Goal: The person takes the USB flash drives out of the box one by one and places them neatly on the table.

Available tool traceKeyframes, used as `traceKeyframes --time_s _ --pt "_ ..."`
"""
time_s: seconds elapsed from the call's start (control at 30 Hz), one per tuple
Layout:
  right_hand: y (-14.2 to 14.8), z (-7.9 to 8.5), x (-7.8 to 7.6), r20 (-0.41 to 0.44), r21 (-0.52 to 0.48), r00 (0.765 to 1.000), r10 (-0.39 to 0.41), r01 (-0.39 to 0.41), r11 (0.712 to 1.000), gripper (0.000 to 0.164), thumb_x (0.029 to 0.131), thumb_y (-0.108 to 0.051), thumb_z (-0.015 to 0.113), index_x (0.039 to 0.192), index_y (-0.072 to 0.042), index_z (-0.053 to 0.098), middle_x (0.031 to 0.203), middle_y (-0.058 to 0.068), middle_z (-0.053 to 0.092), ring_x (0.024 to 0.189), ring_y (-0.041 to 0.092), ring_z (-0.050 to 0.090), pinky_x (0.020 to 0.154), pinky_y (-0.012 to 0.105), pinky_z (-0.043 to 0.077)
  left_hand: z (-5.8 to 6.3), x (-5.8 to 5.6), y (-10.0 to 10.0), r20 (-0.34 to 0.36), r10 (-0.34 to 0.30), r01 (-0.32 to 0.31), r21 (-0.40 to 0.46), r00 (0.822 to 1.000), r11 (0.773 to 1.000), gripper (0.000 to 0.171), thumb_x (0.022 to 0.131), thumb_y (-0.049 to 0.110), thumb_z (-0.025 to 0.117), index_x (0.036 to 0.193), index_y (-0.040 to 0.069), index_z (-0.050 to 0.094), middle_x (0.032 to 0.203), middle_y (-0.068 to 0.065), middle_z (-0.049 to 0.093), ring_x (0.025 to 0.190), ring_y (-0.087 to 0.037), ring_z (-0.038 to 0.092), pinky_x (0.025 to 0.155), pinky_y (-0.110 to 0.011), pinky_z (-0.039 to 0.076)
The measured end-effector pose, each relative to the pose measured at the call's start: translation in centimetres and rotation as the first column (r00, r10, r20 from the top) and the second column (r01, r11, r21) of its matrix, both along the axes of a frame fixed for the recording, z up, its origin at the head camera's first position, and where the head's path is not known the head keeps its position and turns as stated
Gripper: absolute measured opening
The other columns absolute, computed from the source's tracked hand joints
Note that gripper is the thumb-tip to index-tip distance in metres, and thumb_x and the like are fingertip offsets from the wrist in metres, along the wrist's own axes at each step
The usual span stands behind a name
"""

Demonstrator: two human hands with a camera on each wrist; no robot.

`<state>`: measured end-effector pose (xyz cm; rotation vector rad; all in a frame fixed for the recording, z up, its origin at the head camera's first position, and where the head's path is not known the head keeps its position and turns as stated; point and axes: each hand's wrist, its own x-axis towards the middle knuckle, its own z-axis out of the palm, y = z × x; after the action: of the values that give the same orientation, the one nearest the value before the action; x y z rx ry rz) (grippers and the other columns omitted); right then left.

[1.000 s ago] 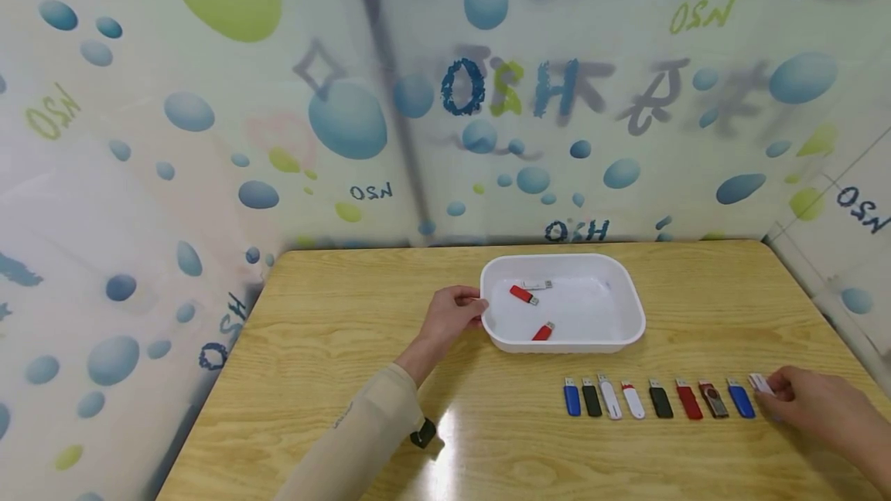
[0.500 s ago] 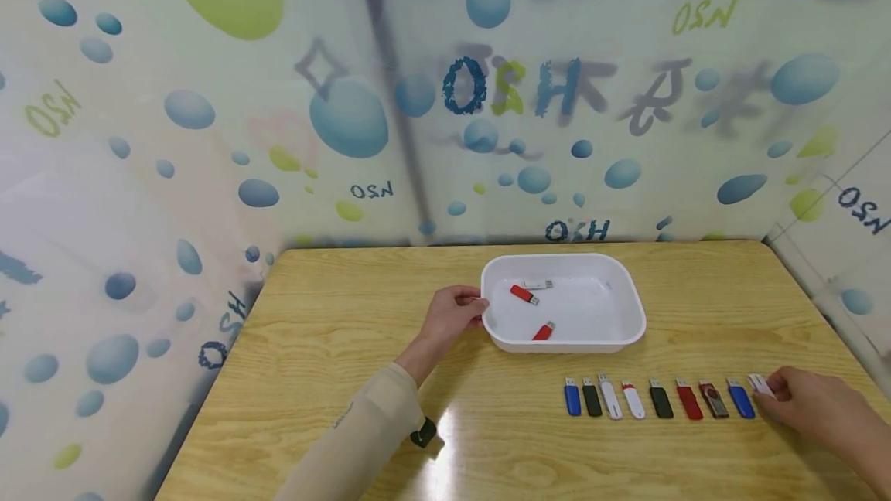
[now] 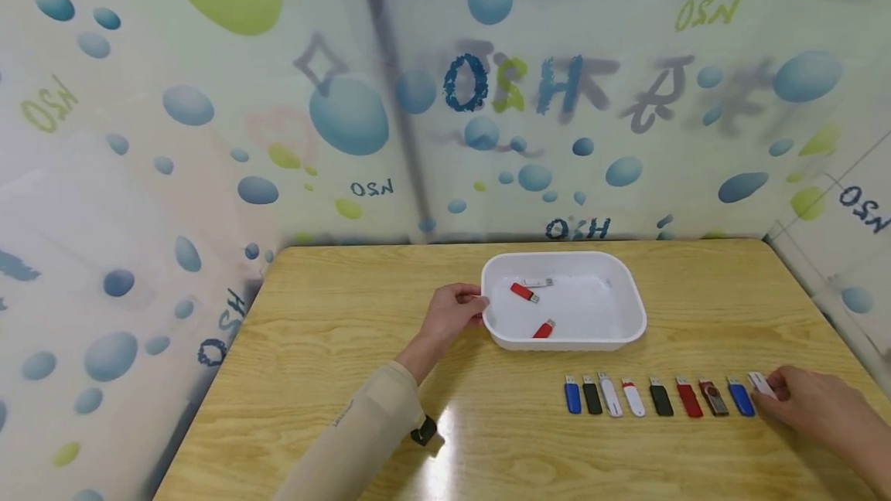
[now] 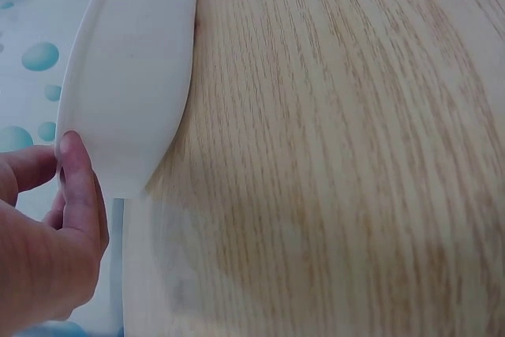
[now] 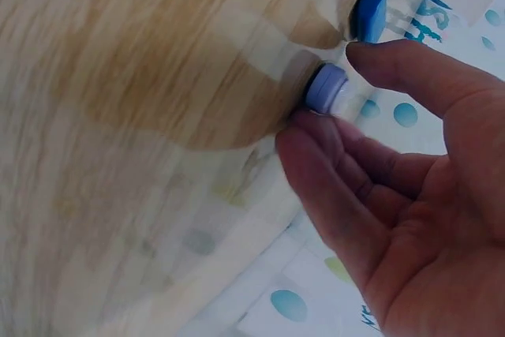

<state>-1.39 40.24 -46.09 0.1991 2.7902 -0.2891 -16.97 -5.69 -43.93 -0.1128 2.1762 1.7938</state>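
Note:
My left hand point(image 3: 451, 315) pinches the left rim of a white plastic tray point(image 3: 564, 345); in the left wrist view the thumb point(image 4: 77, 167) lies on the tray's outer wall. Inside the tray lie a white USB stick point(image 3: 537, 283) and two red USB sticks point(image 3: 524, 292). At the right end of a row of USB sticks, my right hand point(image 3: 814, 400) has its thumb and fingers around a white USB stick point(image 3: 761, 385) at the tabletop. The right wrist view shows that stick's rounded end point(image 5: 327, 88) between thumb and fingertips.
Left of the right hand, several USB sticks line up: a blue one point(image 3: 741, 398), a brown-and-silver one point(image 3: 714, 399), a red one point(image 3: 689, 398), a black one point(image 3: 660, 397) and others. A small black object point(image 3: 423, 432) shows by the left sleeve. A patterned wall backs the wooden table point(image 3: 334, 346).

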Motion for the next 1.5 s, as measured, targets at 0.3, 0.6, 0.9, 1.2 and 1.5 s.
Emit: traceKeyframes --time_s 0.3,0.6,0.9,1.2,1.5 --pt "-0.2 2.2 -0.4 -0.093 -0.001 0.995 -0.028 0.028 1.000 0.073 0.089 -0.048 0.061 0.101 0.024 0.054 0.075 0.015 0.061 0.069 0.034 0.060 0.065 0.050 0.051 -0.1 0.0 0.0 -0.002 0.007 -0.007 -0.001 1.000 1.000 0.031 0.089 0.012 0.067 0.116 -0.003 0.064 0.096 -0.012 0.063 0.074 -0.019 0.063 0.074 -0.032 0.058" --pt "-2.6 5.1 -1.6 -0.308 -0.060 0.951 0.019 -0.039 0.997 0.064 0.094 -0.046 0.055 0.110 0.016 0.059 0.100 0.034 0.063 0.083 0.046 0.061 0.064 0.055 0.051 -0.1 0.2 -0.1 -0.003 0.001 -0.001 -0.004 1.000 1.000 0.033 0.089 0.012 0.067 0.118 -0.003 0.063 0.096 -0.012 0.064 0.073 -0.017 0.063 0.077 -0.035 0.058" --pt "-6.4 7.1 -3.3 -0.398 -0.046 0.913 0.089 -0.117 0.992 0.061 0.094 -0.048 0.056 0.118 0.007 0.062 0.112 0.032 0.061 0.093 0.048 0.058 0.065 0.056 0.049 -0.2 0.1 0.0 -0.005 -0.001 0.001 -0.009 1.000 1.000 0.035 0.089 0.014 0.068 0.119 -0.004 0.063 0.096 -0.012 0.064 0.072 -0.016 0.062 0.070 -0.027 0.058" --pt "-10.3 8.8 -5.0 -0.488 -0.067 0.856 0.170 -0.231 0.971 0.044 0.094 -0.035 0.059 0.118 0.002 0.064 0.116 0.025 0.062 0.093 0.041 0.061 0.071 0.056 0.052 -0.3 0.0 0.0 -0.011 -0.002 0.002 -0.009 1.000 1.000 0.035 0.089 0.013 0.068 0.118 -0.004 0.063 0.096 -0.012 0.064 0.072 -0.015 0.062 0.067 -0.025 0.057" --pt "-14.7 9.3 -7.5 -0.490 -0.041 0.828 0.273 -0.334 0.942 0.034 0.091 -0.024 0.064 0.113 0.002 0.067 0.110 0.019 0.066 0.094 0.034 0.062 0.076 0.052 0.053 -0.3 -0.1 0.0 -0.012 0.001 -0.001 -0.011 1.000 1.000 0.034 0.088 0.012 0.068 0.118 -0.004 0.063 0.095 -0.012 0.064 0.071 -0.015 0.062 0.068 -0.028 0.058"
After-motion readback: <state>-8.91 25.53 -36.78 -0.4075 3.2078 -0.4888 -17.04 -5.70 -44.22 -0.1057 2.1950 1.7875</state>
